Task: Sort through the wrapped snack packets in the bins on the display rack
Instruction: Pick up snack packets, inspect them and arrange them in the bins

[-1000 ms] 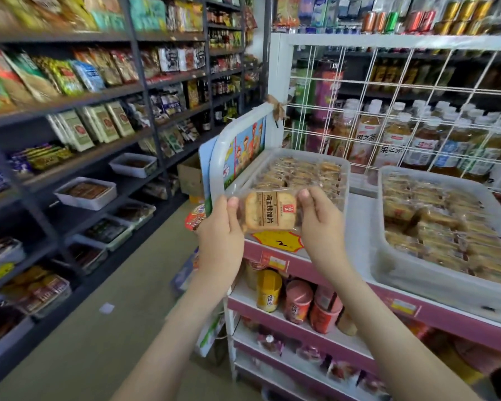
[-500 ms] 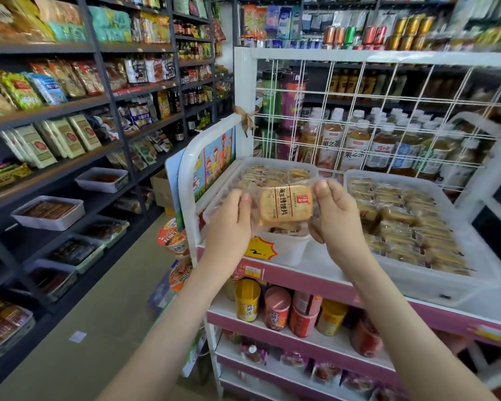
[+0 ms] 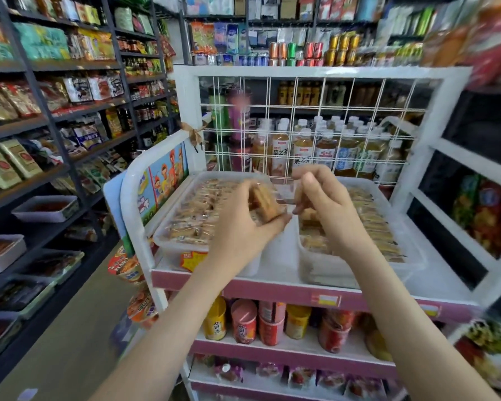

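The left hand (image 3: 237, 227) grips a tilted, clear-wrapped tan biscuit packet (image 3: 265, 202) over the middle of the white-and-pink display rack's (image 3: 272, 292) top shelf, between the left translucent plastic bin (image 3: 168, 244) and the right translucent plastic bin (image 3: 417, 256). The right hand (image 3: 327, 204) curls just beside the packet; its hold is too blurred to tell.

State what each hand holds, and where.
Left hand pinches the tan clear-wrapped snack packet, fingers above, thumb below; the right hand is too blurred to tell.

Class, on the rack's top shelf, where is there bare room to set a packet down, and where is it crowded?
Bare shelf shows in the gap between the left bin and right bin, and in another patch between the right bin and the rack's frame. Both bins are packed full.
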